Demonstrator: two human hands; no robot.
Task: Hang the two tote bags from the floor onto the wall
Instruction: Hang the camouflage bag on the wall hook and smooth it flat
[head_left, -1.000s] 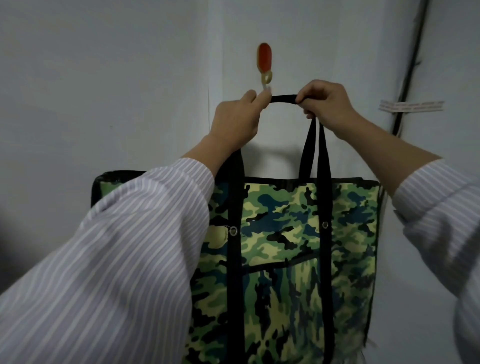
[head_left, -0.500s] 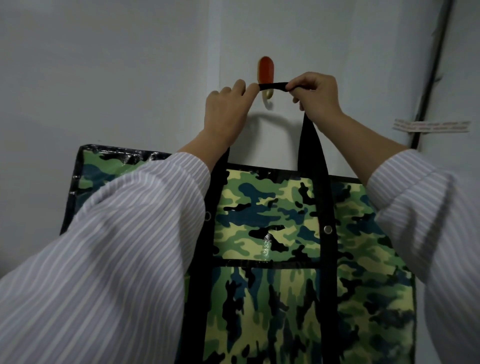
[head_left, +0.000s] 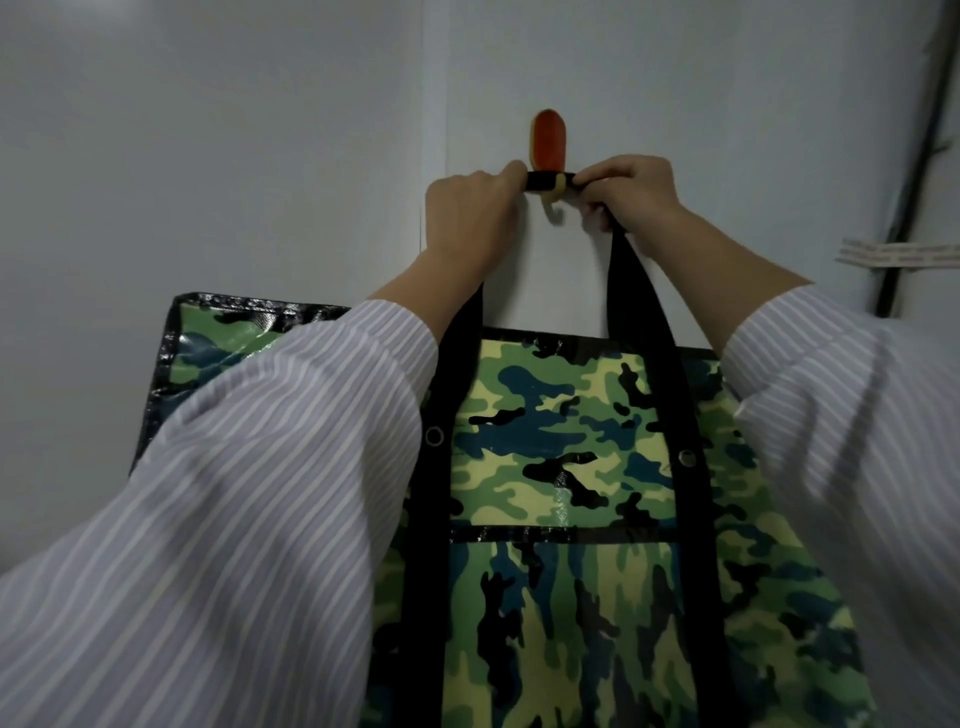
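Now the camouflage tote bag (head_left: 563, 467) hangs just below the hook (head_left: 548, 139), with its black strap (head_left: 538, 180) lying across the hook's tip. The left hand (head_left: 467, 208) pinches the strap just left of the hook, and the right hand (head_left: 634, 192) grips it just right. If the hands let go before the strap seats behind the tip, the bag would likely slide off. A dark cable (head_left: 917, 166) runs well right of the hook, leaving sideways room.
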